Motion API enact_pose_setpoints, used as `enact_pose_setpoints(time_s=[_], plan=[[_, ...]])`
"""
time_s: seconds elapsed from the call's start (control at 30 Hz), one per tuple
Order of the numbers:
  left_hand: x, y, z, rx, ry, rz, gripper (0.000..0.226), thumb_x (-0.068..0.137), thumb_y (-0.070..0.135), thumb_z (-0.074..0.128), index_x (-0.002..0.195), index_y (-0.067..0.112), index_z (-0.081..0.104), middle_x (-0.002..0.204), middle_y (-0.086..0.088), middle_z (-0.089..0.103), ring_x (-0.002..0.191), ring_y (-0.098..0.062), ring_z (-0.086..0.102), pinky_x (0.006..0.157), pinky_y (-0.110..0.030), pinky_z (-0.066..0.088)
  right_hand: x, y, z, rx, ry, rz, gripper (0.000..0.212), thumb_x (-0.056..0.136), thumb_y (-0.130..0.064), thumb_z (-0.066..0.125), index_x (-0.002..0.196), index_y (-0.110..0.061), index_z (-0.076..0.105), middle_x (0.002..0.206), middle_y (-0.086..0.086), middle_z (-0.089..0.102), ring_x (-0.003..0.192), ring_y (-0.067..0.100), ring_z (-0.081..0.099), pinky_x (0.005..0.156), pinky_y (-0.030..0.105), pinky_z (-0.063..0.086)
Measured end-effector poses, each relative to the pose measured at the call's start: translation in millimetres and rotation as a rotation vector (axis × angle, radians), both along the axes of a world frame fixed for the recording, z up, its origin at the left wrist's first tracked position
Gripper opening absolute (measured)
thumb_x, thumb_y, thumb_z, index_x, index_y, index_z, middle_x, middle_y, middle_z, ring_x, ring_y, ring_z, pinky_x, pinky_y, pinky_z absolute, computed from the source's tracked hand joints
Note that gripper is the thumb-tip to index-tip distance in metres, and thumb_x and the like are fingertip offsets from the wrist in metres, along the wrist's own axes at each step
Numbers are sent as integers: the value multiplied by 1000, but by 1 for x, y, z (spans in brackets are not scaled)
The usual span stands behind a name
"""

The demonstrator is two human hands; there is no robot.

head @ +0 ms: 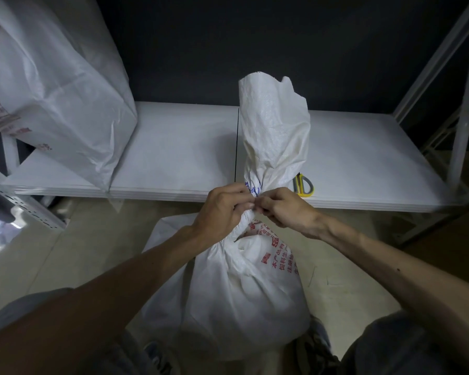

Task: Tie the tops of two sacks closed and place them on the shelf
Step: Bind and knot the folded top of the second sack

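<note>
Head view: You look down at a white woven sack (pixel 241 288) standing on the floor between your knees, just in front of a low white shelf (pixel 173 158). Your left hand (pixel 222 209) and right hand (pixel 284 209) meet at its gathered neck. The fingers of both are curled in and their tips are pressed together against the bunched cloth. They pinch at the neck, but your knuckles hide whether they hold a tie or only the fabric. Above your hands the loose top of the sack stands upright and flares open.

Red Chinese characters run down the sack's front below your right hand. One line begins 本产品, and creases break up the rest. Small blue print shows at the neck, too crumpled to read.

A second sack (pixel 54 85), also white, sits on the left end of the shelf. The left edge of the frame cuts it off, so you cannot tell whether its top is tied. Its red print is blurred.

Yellow and grey scissors (pixel 303 186) lie on the shelf just behind your right hand. Only the handles show, as the sack covers the blades. A grey rack post (pixel 466 125) rises at the right.
</note>
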State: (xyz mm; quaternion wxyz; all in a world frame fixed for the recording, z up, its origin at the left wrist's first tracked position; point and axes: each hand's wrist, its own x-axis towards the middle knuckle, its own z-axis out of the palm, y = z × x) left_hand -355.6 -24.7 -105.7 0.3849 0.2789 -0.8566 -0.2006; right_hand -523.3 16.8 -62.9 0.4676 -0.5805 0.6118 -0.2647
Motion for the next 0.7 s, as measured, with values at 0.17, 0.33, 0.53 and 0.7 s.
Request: enact_pose_setpoints(time_s=[0.17,0.33,0.53,0.7], plan=[[1,2,1,16,2,-14,7,83,3,72,84,-4,75,78,-9,66,68,-19,61,63,-21,47,6,9,-9,13,-248,-151,40,91,1,47,54,-12,37,41,-8,27,37,7,21,37,18,21],[4,-6,2,12,17,3,7,79,4,77,80,-2,76,73,-9,67,63,-8,56,61,-12,42,13,12,-8,117,-514,-331,44,93,1,46,51,-12,37,41,-4,25,33,7,19,31,14,25],[3,-6,-5,40,43,34,8,77,4,80,79,-1,74,76,-5,62,60,7,48,62,-4,34,11,6,-7,152,-503,-282,41,90,1,44,52,-13,39,46,-4,22,37,8,16,33,15,19],[-7,5,-9,110,114,190,22,71,15,87,85,5,74,81,5,57,61,-7,53,59,-17,45,9,1,-1,115,-370,-197,38,88,0,44,52,-12,42,43,-3,24,39,10,16,36,18,16]])
